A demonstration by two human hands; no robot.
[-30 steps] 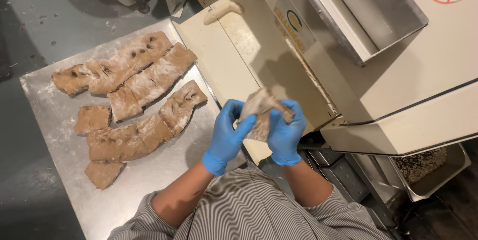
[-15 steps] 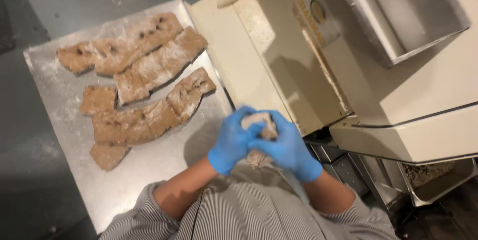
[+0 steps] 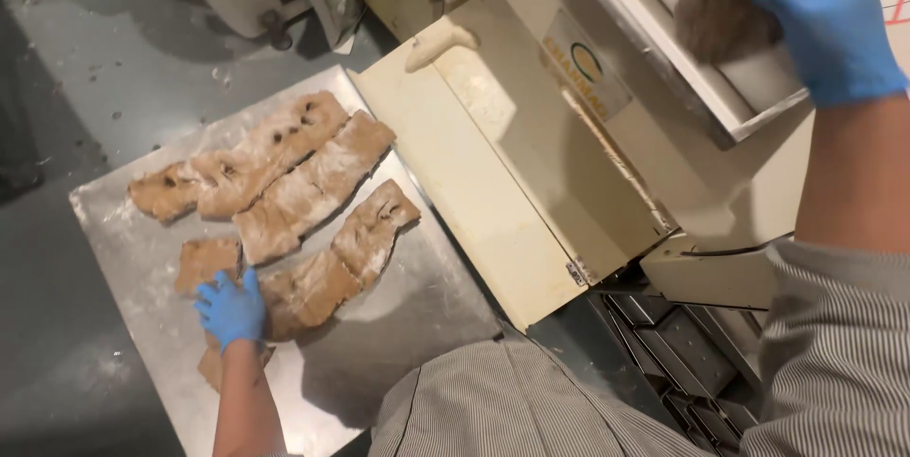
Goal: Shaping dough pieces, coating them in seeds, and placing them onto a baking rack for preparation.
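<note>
The person wears blue gloves on both hands and a striped grey shirt.

The right hand (image 3: 829, 21) is up high at the top of a big cream machine (image 3: 569, 144). It holds a round lump of dough (image 3: 725, 7) that is grey-brown and dusty with flour. The fingers curl over the lump from the right side and press on it. The lump sits right at the open slot on top of the machine, against its slanted wall.

The left hand (image 3: 230, 310) is down low on a metal tray (image 3: 408, 315). Its fingers are spread a little and lie flat on a long strip of brown dough (image 3: 327, 272). It presses down on the strip but does not pinch it. A small square piece (image 3: 204, 263) lies just beside the hand, touching its fingertips. Another small piece (image 3: 210, 367) peeks out under the wrist.

More long strips (image 3: 275, 177) lie higher up on the tray, side by side and touching. All of them have white flour on them.

The tray sits right next to the flat cream shelf of the machine. A small pale bit of dough (image 3: 441, 40) rests at the far end of that shelf. Dark metal tins (image 3: 682, 353) show under the machine. The floor (image 3: 66, 49) is grey.
</note>
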